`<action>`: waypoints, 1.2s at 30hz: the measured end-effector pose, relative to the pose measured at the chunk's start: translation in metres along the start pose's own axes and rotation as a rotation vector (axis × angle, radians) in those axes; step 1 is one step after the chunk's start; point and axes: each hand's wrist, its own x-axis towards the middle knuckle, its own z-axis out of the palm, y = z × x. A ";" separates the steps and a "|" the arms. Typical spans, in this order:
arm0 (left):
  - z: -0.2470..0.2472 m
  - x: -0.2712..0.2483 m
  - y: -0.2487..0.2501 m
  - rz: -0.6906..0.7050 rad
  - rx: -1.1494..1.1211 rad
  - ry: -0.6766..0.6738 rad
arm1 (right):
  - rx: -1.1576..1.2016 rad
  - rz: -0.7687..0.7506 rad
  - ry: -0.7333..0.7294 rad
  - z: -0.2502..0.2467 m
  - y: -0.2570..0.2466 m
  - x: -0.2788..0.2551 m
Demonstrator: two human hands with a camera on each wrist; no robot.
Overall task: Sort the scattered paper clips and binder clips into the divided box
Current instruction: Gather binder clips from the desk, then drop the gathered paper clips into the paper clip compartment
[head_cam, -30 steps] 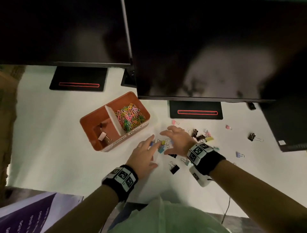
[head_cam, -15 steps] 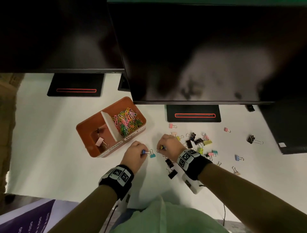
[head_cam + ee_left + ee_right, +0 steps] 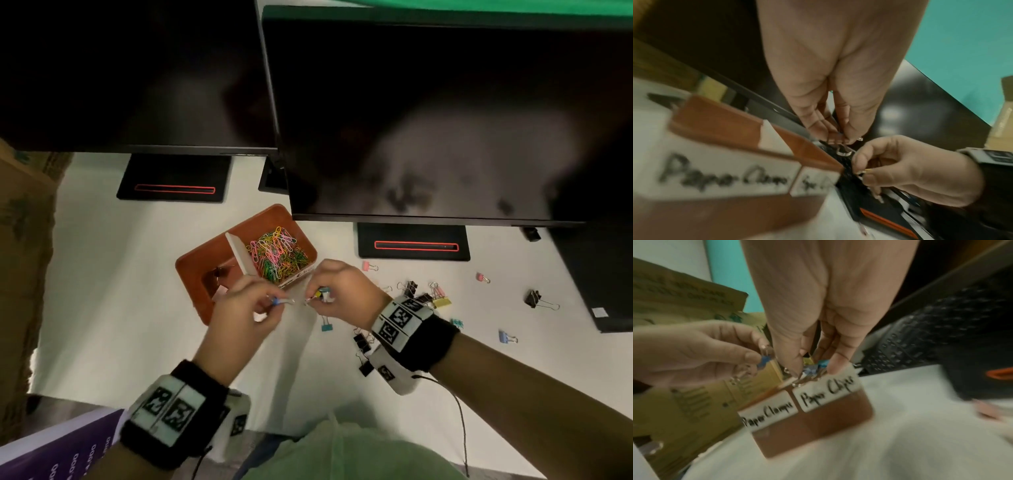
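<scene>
The orange divided box (image 3: 191,274) sits on the white desk, its right half full of coloured paper clips (image 3: 278,253), its left half holding a few binder clips (image 3: 221,291). My left hand (image 3: 239,315) pinches a blue binder clip (image 3: 275,301) above the box's near edge. My right hand (image 3: 337,291) pinches a small bunch of binder clips (image 3: 322,294), yellow and blue among them (image 3: 812,366). Both hands hover close together over the box front, which bears handwritten labels (image 3: 826,391). More binder clips (image 3: 424,296) lie scattered on the desk to the right.
Two dark monitors (image 3: 411,120) overhang the desk, their black stands (image 3: 412,241) behind the box. A teal binder clip (image 3: 326,327) and black ones (image 3: 363,346) lie near my right wrist. A cardboard box (image 3: 24,240) stands at the left edge.
Both hands have picked clips off the desk and lifted them left and up toward the box. One teal clip stays on the desk where they were.
</scene>
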 end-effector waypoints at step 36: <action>0.119 0.016 -0.041 0.010 0.225 -0.478 | -0.354 0.317 -0.315 -0.029 0.099 -0.034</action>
